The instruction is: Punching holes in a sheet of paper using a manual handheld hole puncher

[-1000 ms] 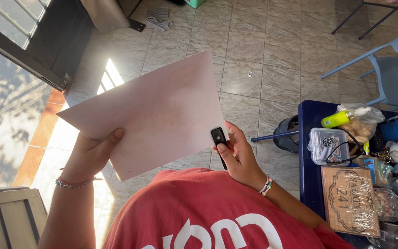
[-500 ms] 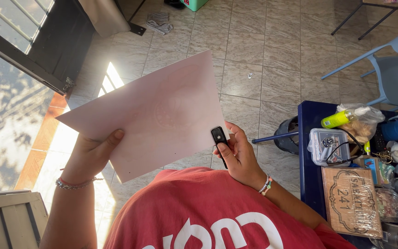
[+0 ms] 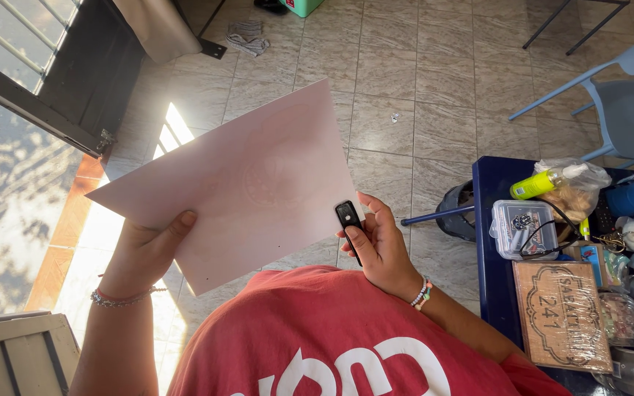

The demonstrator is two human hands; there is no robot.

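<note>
The left hand [image 3: 144,253] pinches the pale pink sheet [image 3: 240,180] at its near edge, above the tiled floor [image 3: 398,66]. The right hand [image 3: 383,246] is closed around a small black cutter [image 3: 349,224] (only its top shows) at the sheet's right edge. I think it is best to keep the sheet flat and tight.

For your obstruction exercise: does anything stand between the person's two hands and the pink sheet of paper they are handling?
Nothing visible does. The left hand already grips the pink sheet at its lower edge, thumb on top. The right hand meets the sheet's right edge while holding a small black device against it.
</note>
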